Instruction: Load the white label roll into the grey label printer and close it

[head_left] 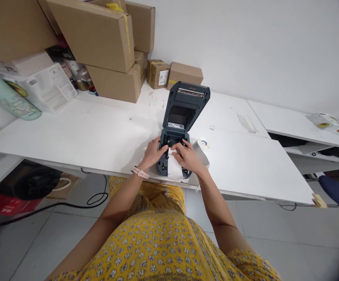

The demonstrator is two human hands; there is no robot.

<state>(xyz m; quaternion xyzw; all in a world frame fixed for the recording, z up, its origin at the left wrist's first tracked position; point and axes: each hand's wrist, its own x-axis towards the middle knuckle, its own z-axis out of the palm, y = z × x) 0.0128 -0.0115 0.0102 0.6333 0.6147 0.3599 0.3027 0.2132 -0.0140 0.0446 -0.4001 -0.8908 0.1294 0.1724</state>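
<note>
A dark grey label printer (161,168) stands at the table's front edge with its lid (183,109) raised. White label paper (175,168) runs out of its middle over the front. My left hand (153,153) grips the printer's left side wall, the thumb reaching over into the housing. Inside the printer, my right hand (187,157) has its bent fingers and thumb closed on the label paper near the roll space. The back of the hand hides part of the mechanism. Just right of the printer stands a white label roll (201,150), partly covered by my right wrist.
Cardboard boxes (113,82) are stacked at the back left of the white table (99,132), with smaller cartons (185,74) by the wall. A mint bottle (9,95) leans at far left. Black cables (96,199) lie below. A blue stool seat (337,192) is at right.
</note>
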